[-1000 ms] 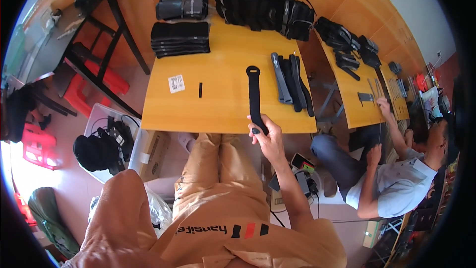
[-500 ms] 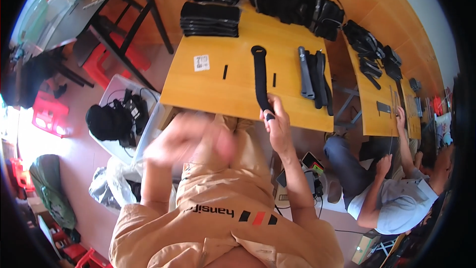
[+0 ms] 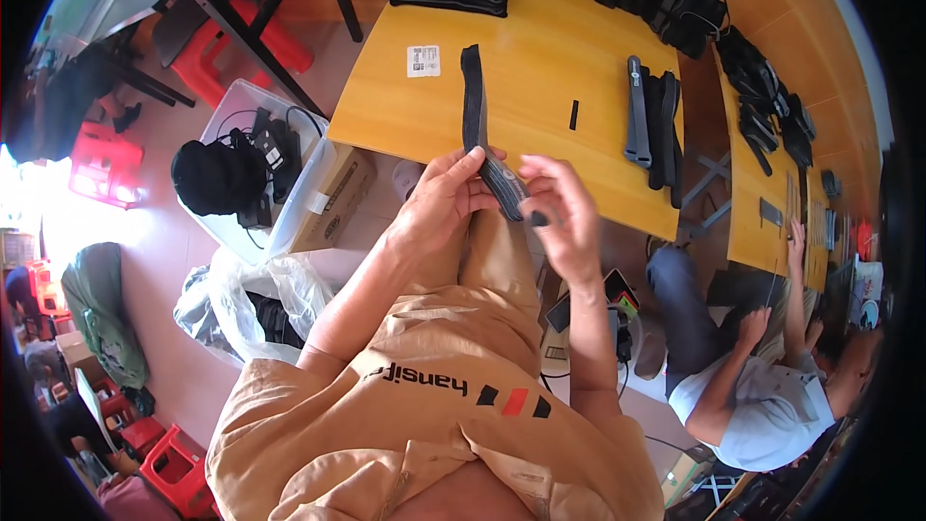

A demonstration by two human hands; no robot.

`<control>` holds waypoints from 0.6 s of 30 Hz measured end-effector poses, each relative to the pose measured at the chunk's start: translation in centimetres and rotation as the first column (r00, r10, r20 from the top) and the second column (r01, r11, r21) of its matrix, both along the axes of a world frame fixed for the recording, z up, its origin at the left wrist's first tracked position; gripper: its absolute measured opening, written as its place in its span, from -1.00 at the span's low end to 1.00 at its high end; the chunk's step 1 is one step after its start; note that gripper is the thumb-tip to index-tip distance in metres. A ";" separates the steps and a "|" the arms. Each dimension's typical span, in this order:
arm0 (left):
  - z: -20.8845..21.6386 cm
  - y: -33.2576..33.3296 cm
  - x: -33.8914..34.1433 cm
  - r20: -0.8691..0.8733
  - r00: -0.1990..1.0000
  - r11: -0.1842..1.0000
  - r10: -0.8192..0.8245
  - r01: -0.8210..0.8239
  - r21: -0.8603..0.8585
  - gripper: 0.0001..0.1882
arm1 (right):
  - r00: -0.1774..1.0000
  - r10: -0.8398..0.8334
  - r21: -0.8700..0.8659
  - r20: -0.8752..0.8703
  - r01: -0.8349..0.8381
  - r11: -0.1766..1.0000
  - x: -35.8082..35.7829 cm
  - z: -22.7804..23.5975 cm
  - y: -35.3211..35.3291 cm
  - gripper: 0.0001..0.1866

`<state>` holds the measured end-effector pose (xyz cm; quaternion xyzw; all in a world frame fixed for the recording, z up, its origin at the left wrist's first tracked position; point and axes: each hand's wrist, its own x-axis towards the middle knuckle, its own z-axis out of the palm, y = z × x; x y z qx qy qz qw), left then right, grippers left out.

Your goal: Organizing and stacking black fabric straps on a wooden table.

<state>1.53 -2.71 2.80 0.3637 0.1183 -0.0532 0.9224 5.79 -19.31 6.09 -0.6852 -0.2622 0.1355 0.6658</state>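
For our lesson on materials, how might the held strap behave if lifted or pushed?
The strap is probably flexible, since it bends at the left hand. It looks narrow and fairly thin, so it is likely light. Its flat shape suggests it would slide rather than roll if pushed.

Left fingers (image 3: 467, 164) now gripping black strap (image 3: 473, 101), strap turned, greyish face showing

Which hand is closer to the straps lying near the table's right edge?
The right. The right hand is left of the straps, closer to the body; the left hand is farther left, holding another strap.
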 end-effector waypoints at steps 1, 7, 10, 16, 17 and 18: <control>-0.1 0.1 0.1 0.015 1.000 0.999 -0.025 0.025 -0.033 -0.66 | 0.996 -0.043 -0.049 0.073 0.047 0.998 0.5 -0.1 -0.9 -0.66; -0.5 -0.7 0.6 0.013 0.996 0.990 -0.094 0.095 -0.102 -0.64 | 0.963 -0.038 -0.127 0.268 0.074 0.989 0.5 0.7 -2.0 -0.80; -0.6 -0.8 0.7 -0.005 0.998 0.988 -0.056 0.054 -0.147 -0.61 | 0.927 -0.008 -0.155 0.375 0.071 0.985 0.4 1.1 -1.8 -0.77; -0.1 -1.2 0.8 0.016 0.999 0.993 -0.050 0.051 -0.106 -0.64 | 0.872 -0.047 -0.196 0.487 0.162 0.967 0.3 1.0 -1.5 -0.75; 0.5 -1.5 0.5 0.018 0.998 0.995 -0.055 0.057 -0.088 -0.65 | 0.846 -0.049 -0.191 0.532 0.176 0.966 0.4 0.9 -1.4 -0.75; 0.9 -1.6 0.4 0.019 0.998 0.996 -0.061 0.063 -0.070 -0.66 | 0.817 -0.051 -0.184 0.574 0.190 0.964 0.4 0.8 -1.4 -0.75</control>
